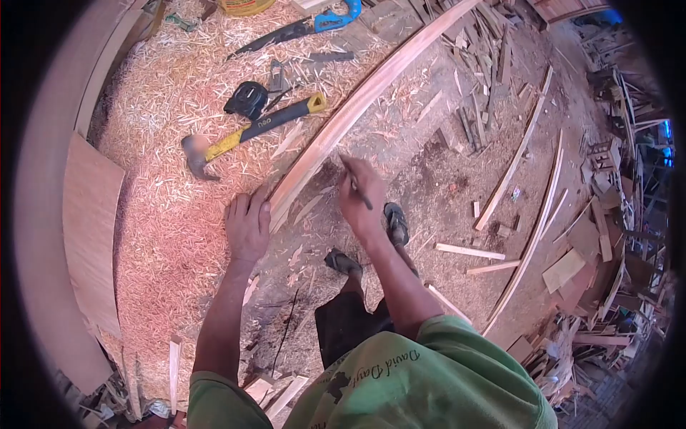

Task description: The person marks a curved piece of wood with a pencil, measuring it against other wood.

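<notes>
A long wooden board (371, 93) runs from the near middle up to the top right. My left hand (248, 227) grips the board's near end, with the thumb along it and the fingers over its left side. Just right of the board is my right hand (362, 193), fingers closed around a thin dark pencil (366, 201). Left of the board, on wood shavings, lie a claw hammer (246, 134) with a yellow and black handle and a black tape measure (248, 99). A handsaw (300, 27) with a blue grip lies farther up.
Wood shavings (157, 236) cover the left side around a curved plywood sheet (91, 229). My sandalled feet (344, 262) are below the board. Long wooden strips (518, 154) and short offcuts (470, 251) lie on the floor to the right, with scrap wood piled at the far right.
</notes>
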Demonstrator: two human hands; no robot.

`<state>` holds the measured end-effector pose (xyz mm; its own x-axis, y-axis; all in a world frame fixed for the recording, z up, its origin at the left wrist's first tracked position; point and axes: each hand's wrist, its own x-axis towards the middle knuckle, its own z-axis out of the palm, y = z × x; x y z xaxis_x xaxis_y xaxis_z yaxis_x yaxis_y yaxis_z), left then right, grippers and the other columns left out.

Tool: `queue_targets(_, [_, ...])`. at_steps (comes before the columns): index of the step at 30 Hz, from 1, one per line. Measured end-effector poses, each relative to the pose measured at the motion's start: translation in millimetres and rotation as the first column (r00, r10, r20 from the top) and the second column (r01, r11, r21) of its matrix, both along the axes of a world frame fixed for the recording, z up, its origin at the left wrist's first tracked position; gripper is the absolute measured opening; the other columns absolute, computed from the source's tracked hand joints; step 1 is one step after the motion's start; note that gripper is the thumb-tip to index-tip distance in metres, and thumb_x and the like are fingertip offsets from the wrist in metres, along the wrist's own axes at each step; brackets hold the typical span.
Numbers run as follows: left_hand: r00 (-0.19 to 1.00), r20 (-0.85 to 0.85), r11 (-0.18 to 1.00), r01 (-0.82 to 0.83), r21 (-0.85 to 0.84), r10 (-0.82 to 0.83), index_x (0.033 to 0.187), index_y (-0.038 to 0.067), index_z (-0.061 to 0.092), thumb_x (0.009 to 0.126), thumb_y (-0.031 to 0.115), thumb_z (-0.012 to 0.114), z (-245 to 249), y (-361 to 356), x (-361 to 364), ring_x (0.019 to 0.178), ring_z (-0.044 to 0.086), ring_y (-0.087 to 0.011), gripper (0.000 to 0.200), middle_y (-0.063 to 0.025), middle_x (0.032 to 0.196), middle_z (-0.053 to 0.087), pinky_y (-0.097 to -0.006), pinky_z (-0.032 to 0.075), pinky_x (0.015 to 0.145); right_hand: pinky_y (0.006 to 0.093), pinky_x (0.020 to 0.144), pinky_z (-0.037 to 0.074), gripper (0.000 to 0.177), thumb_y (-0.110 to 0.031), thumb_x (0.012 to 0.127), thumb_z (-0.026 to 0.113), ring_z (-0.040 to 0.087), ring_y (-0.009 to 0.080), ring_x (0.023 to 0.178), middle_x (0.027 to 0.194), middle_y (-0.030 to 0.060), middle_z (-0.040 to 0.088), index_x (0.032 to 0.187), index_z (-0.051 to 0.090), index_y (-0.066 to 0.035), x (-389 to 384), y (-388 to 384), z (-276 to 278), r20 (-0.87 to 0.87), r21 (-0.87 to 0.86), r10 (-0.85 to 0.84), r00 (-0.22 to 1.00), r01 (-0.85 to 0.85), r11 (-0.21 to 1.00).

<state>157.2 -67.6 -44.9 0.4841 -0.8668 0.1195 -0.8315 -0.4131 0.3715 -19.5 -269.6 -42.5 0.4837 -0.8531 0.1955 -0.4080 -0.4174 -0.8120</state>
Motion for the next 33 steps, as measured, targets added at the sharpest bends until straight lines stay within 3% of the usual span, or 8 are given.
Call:
queue_targets(8, [0.993, -0.116, 0.999, -0.031, -0.031, 0.027, 0.15, 0.014, 0.066, 0.112, 0.03, 0.054, -3, 1, 4, 0.106, 0.059, -0.0358, 0.043, -0.0149, 0.108, 0.06, -0.0517, 0.044, 0.097, 0.0489, 0.087, 0.06, 0.035, 0.002, 0.087, 0.068, 0.074, 0.044, 0.097, 0.108, 0.0206, 0.075, 0.12, 0.077, -0.002, 16, -3, 6, 0.019, 0.03, 0.02, 1.0, -0.02, 0.999])
queue_targets(13, [0.991, -0.126, 0.998, -0.058, -0.034, 0.053, 0.151, 0.016, 0.067, 0.113, 0.032, 0.054, -3, 0, 3, 0.106, 0.06, -0.0352, 0.043, -0.0139, 0.107, 0.06, -0.0504, 0.044, 0.098, 0.0483, 0.079, 0.058, 0.035, 0.002, 0.085, 0.068, 0.071, 0.04, 0.087, 0.098, 0.0176, 0.072, 0.118, 0.077, -0.003, 15, 78, 12, 0.024, 0.015, 0.136, 0.99, -0.137, 0.991])
queue_targets(18, [0.983, -0.177, 0.997, -0.054, -0.054, 0.043, 0.147, 0.017, 0.071, 0.113, 0.033, 0.054, -4, 1, 5, 0.106, 0.06, -0.0331, 0.041, -0.0121, 0.105, 0.059, -0.049, 0.043, 0.099, 0.0484, 0.082, 0.062, 0.035, 0.003, 0.091, 0.067, 0.074, 0.0412, 0.093, 0.106, 0.0181, 0.074, 0.123, 0.075, -0.007, 2, 168, 19, -0.031, 0.074, 0.377, 0.926, -0.374, 0.925])
queue_targets(21, [0.981, -0.194, 0.997, -0.039, -0.059, 0.027, 0.146, 0.019, 0.072, 0.113, 0.034, 0.055, -5, 1, 8, 0.107, 0.06, -0.0317, 0.04, -0.011, 0.104, 0.059, -0.0484, 0.043, 0.099, 0.048, 0.083, 0.062, 0.036, 0.003, 0.09, 0.067, 0.075, 0.041, 0.093, 0.107, 0.0193, 0.074, 0.124, 0.076, -0.007, -4, 140, 5, 0.076, 0.129, 0.343, 0.936, -0.35, 0.928])
queue_targets(22, [0.978, -0.208, 0.998, -0.039, -0.059, 0.026, 0.145, 0.02, 0.073, 0.113, 0.034, 0.055, -5, 2, 8, 0.107, 0.06, -0.0313, 0.039, -0.0107, 0.103, 0.058, -0.0481, 0.043, 0.099, 0.0474, 0.084, 0.062, 0.037, 0.003, 0.09, 0.067, 0.075, 0.041, 0.096, 0.108, 0.0201, 0.075, 0.125, 0.076, -0.005, -5, 124, 9, -0.015, 0.14, 0.276, 0.961, -0.272, 0.952])
queue_targets(26, [0.979, -0.204, 0.999, -0.024, -0.037, 0.016, 0.144, 0.023, 0.074, 0.113, 0.034, 0.058, -3, 2, 9, 0.108, 0.061, -0.0304, 0.037, -0.01, 0.104, 0.06, -0.048, 0.043, 0.098, 0.0513, 0.093, 0.058, 0.037, -0.002, 0.092, 0.069, 0.072, 0.0451, 0.106, 0.117, 0.0229, 0.073, 0.128, 0.073, 0.002, 4, 86, 16, -0.011, 0.138, 0.127, 0.992, -0.125, 0.983])
queue_targets(31, [0.982, -0.187, 1.0, -0.006, -0.015, 0.003, 0.144, 0.025, 0.074, 0.113, 0.032, 0.058, -7, 5, 10, 0.106, 0.064, -0.0315, 0.035, -0.0092, 0.106, 0.064, -0.0474, 0.044, 0.099, 0.0485, 0.095, 0.06, 0.038, -0.001, 0.09, 0.069, 0.073, 0.0436, 0.106, 0.119, 0.0216, 0.074, 0.128, 0.073, 0.002, 7, 86, 7, 0.043, 0.092, 0.126, 0.991, -0.13, 0.987])
queue_targets(33, [0.973, -0.231, 0.996, 0.005, 0.092, 0.016, 0.14, 0.019, 0.072, 0.112, 0.029, 0.058, -2, 6, -1, 0.105, 0.067, -0.0332, 0.033, -0.0109, 0.11, 0.067, -0.0481, 0.045, 0.1, 0.0481, 0.094, 0.06, 0.037, 0.001, 0.089, 0.068, 0.074, 0.0425, 0.105, 0.119, 0.021, 0.074, 0.126, 0.075, 0.001, 2, 83, 13, -0.004, 0.137, 0.14, 0.99, -0.139, 0.981])
